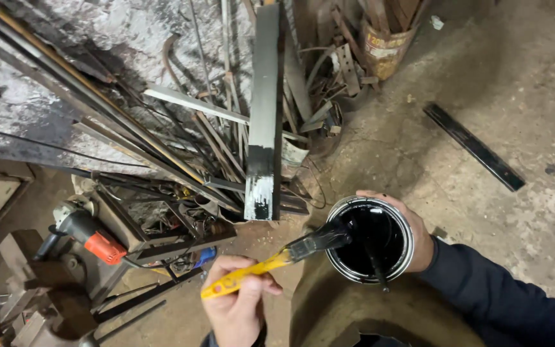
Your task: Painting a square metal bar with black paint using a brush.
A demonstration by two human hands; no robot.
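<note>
Left hand (pixel 236 308) gripped a yellow brush (pixel 277 260), its bristles dipped into the black paint can (pixel 370 239). Right hand (pixel 412 234) wrapped around the can's far side, below a half-painted beam (pixel 264 115).

I see a round metal paint can (pixel 369 239), lid off, holding glossy black paint, low and right of centre, tipped a little toward me. A thin dark stick stands in it, leaning over its near rim. A paintbrush (pixel 277 260) with a yellow handle and black-coated bristles lies slantwise, its bristles at the can's left rim, its handle running down-left.
</note>
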